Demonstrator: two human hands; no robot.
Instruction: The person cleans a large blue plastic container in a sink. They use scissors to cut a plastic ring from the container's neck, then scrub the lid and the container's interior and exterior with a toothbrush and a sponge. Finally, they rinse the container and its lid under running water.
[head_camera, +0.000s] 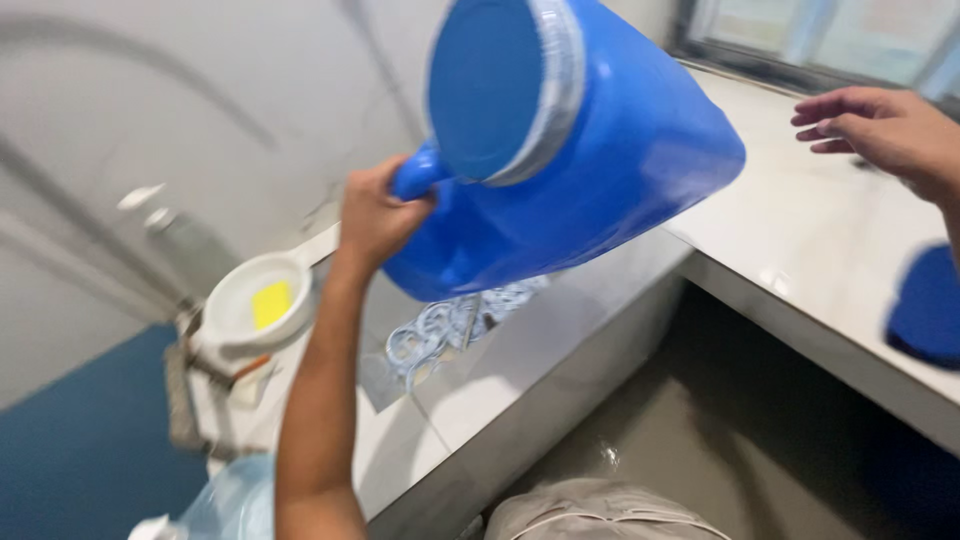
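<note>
A large blue plastic jug is held up in the upper middle of the frame, tipped on its side with its wide round lid turned toward the camera. Its handle is gripped by the left hand, the fingers closed tightly around it at the centre of the frame, the forearm rising from the bottom edge. The right hand is seen at the upper right, open with fingers spread and nothing in it, held just above the pale counter. A flat dark blue object lies on that counter at the right edge. Below the jug, a patterned blue and white cloth rests on the tiled ledge. At the left, a white bowl with a yellow piece, possibly a sponge, is seen, though this part is blurred. Muddy water fills the lower right.
</note>
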